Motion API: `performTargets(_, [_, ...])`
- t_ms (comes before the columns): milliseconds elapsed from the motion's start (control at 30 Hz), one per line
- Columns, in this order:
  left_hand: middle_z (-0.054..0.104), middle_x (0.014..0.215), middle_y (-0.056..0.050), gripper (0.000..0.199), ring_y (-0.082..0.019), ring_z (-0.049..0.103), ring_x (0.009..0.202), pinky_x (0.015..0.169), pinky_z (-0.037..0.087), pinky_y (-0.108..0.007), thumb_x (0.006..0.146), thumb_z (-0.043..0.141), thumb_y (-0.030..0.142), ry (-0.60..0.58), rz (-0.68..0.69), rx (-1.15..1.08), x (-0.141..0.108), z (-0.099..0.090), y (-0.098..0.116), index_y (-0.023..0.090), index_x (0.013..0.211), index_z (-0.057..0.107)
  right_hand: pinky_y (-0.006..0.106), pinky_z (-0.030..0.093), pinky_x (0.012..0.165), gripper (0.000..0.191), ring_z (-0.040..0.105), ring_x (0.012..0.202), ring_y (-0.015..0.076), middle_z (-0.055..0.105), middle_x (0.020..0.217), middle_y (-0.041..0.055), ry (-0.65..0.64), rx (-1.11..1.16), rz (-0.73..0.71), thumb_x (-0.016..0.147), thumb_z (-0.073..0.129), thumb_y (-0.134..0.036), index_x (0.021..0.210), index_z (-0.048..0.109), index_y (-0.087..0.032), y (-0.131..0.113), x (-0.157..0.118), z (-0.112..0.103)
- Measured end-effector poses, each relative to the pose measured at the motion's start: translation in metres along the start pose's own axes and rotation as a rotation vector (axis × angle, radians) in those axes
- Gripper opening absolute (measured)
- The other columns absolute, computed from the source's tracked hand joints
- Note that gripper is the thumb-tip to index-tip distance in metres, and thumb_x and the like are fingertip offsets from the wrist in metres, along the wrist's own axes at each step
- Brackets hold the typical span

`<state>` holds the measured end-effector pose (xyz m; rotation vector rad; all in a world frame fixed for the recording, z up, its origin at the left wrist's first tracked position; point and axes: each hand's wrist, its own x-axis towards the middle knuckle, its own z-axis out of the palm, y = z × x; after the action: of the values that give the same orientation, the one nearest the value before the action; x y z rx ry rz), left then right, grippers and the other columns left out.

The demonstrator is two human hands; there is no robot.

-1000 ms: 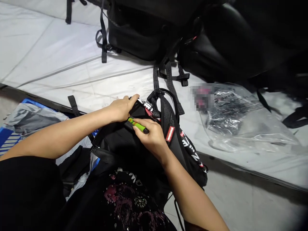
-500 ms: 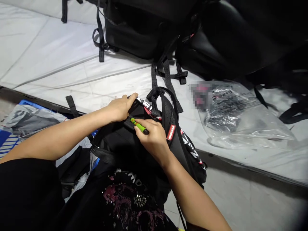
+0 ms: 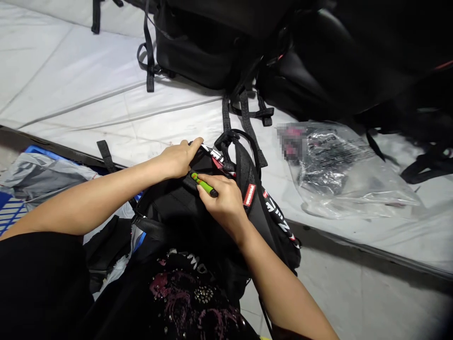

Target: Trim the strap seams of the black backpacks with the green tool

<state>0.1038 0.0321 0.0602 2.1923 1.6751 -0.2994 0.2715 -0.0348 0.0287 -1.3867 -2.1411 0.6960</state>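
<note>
A black backpack (image 3: 170,203) with a red label (image 3: 249,194) and white lettering on its straps lies against my body at the edge of the white-covered table. My left hand (image 3: 180,158) is closed on the backpack's upper edge, beside a strap with white letters. In my right hand (image 3: 224,196) is a green tool with a black end (image 3: 205,185), pinched between thumb and fingers. The tool's far tip points up and left, close to the black fabric beside my left hand; whether it touches is too small to tell.
More black bags (image 3: 198,52) cover the back of the white table (image 3: 88,94), straps hanging forward. A clear plastic bag (image 3: 332,165) with dark contents lies at the right. Below the table's left edge is a blue basket (image 3: 12,212) with grey plastic.
The view has shifted slightly. Both hands keep their grips, and the green tool stays at nearly the same place on the backpack.
</note>
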Motion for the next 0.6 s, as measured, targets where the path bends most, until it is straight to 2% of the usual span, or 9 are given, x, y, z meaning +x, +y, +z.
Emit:
performTargets(67, [0.053,0.127,-0.016,0.082,-0.029,0.065,0.104,0.081,0.052,-0.035,0.083,0.060,0.025,-0.001,-0.002,-0.004,0.000,-0.001,0.000,0.024,0.150,0.013,0.037,0.050,0.093,0.026,0.069,0.097,0.0212,0.076,0.105,0.0039,0.027,-0.050,0.008,0.087,0.061,-0.022,0.110,0.074,-0.023,0.000,0.000,-0.001])
performTargets(233, [0.054,0.126,-0.017,0.082,-0.031,0.065,0.104,0.081,0.052,-0.036,0.082,0.060,0.025,0.022,0.016,0.008,-0.001,-0.002,-0.002,0.023,0.150,0.015,0.036,0.052,0.089,0.026,0.070,0.095,0.0225,0.077,0.103,0.0061,-0.007,-0.054,0.007,0.086,0.062,-0.022,0.109,0.075,-0.021,0.000,0.002,-0.001])
performTargets(333, [0.056,0.125,-0.018,0.078,-0.033,0.065,0.106,0.083,0.052,-0.038,0.083,0.056,0.025,0.041,0.048,0.003,-0.005,-0.001,-0.006,0.021,0.150,0.017,0.035,0.051,0.091,0.026,0.070,0.096,0.0228,0.077,0.103,0.0072,-0.003,-0.066,0.045,0.086,0.063,-0.022,0.109,0.075,-0.020,-0.009,0.005,0.006])
performTargets(400, [0.056,0.124,-0.019,0.078,-0.034,0.064,0.109,0.086,0.052,-0.039,0.082,0.054,0.026,0.044,0.040,-0.008,-0.004,0.000,-0.013,0.019,0.150,0.016,0.031,0.052,0.089,0.025,0.071,0.095,0.0210,0.077,0.101,0.0045,-0.037,0.014,0.047,0.085,0.064,-0.022,0.107,0.075,-0.022,-0.017,0.009,0.004])
performTargets(500, [0.055,0.126,-0.021,0.079,-0.037,0.061,0.114,0.088,0.051,-0.042,0.083,0.053,0.035,0.037,0.058,-0.007,0.006,0.002,-0.026,0.019,0.150,0.014,0.027,0.052,0.086,0.020,0.071,0.091,0.0179,0.077,0.098,0.0013,-0.008,0.208,0.030,0.085,0.065,-0.022,0.103,0.075,-0.022,-0.019,0.006,-0.021])
performTargets(567, [0.054,0.127,-0.021,0.078,-0.038,0.060,0.116,0.090,0.050,-0.044,0.084,0.051,0.040,0.035,0.082,-0.008,0.013,0.006,-0.034,0.019,0.150,0.013,0.027,0.051,0.091,0.017,0.069,0.099,0.0167,0.075,0.109,0.0013,0.095,0.321,-0.022,0.085,0.064,-0.022,0.100,0.073,-0.021,-0.012,-0.013,-0.051])
performTargets(600, [0.055,0.126,-0.019,0.078,-0.039,0.060,0.115,0.090,0.050,-0.045,0.084,0.050,0.041,0.039,0.094,-0.014,0.015,0.008,-0.038,0.020,0.149,0.013,0.027,0.050,0.094,0.016,0.068,0.103,0.0164,0.073,0.115,0.0015,0.185,0.344,-0.034,0.086,0.061,-0.020,0.098,0.071,-0.021,-0.005,-0.028,-0.068])
